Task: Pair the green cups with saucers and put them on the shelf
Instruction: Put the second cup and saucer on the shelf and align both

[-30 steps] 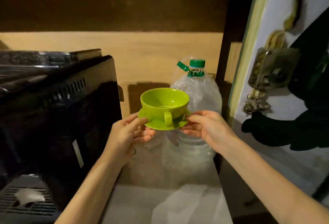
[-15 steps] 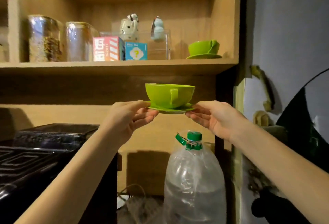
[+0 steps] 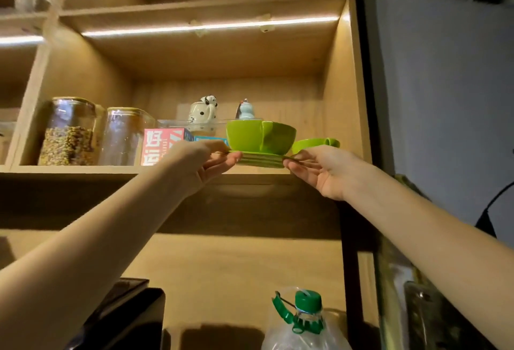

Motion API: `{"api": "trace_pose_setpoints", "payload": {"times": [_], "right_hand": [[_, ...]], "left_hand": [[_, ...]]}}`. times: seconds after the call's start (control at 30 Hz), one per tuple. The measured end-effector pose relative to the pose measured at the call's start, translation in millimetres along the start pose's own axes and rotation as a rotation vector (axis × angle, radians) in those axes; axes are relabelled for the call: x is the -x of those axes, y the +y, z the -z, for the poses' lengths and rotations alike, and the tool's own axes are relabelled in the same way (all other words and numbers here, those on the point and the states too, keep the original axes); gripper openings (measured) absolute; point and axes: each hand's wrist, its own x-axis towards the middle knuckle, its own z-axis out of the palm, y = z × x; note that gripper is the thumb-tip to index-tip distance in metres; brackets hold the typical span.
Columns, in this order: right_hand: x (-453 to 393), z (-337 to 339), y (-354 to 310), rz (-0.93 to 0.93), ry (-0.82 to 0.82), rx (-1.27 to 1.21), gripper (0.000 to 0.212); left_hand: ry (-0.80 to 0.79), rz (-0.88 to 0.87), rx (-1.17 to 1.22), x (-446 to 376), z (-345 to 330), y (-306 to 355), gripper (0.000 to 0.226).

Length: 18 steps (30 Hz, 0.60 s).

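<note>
1. Raised since the earlier frames: both arms now reach up to shelf height, and the cup and saucer that were held near the water bottle are level with the shelf (image 3: 83, 169) board; the view has tilted upward with them.
2. Shelf: wooden compartment lit by a strip above. Two glass jars (image 3: 69, 131) stand at its left, a pink box (image 3: 161, 146) beside them, two small figurines (image 3: 204, 109) at the back.
3. Room: the free stretch of board lies between the pink box and a second green cup on its saucer (image 3: 317, 144) at the right end. Judged adequate but snug.
4. Green cup (image 3: 260, 138): sits upright on the saucer (image 3: 261, 159), just above the shelf's front edge, handle toward the viewer. Whether the saucer touches the board cannot be told.
5. Left hand (image 3: 194, 166): pinches the saucer's left rim, thumb on top.
6. Right hand (image 3: 325, 170): pinches the right rim likewise. Both are equally near.
7. Coming move, as judged: forward and slightly down onto the board, kept level, clear of the neighbouring cup.
</note>
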Motion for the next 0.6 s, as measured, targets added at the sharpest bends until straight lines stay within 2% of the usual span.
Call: {"api": "trace_pose_setpoints", "payload": {"times": [0.33,0.47,0.6], "right_hand": [[-72,-13,-15,0.035,0.009,0.062,0.013],[-106,-14,-6,0.052,0.024,0.082,0.015],[-130,-18,1,0.041,0.049,0.119,0.014]], "left_hand": [[0.003,-0.003,-0.012,-72,-1,4,0.014],[0.010,0.043,0.010,-104,3,-10,0.002],[0.050,0.083,0.035,-130,7,-22,0.009]]}}
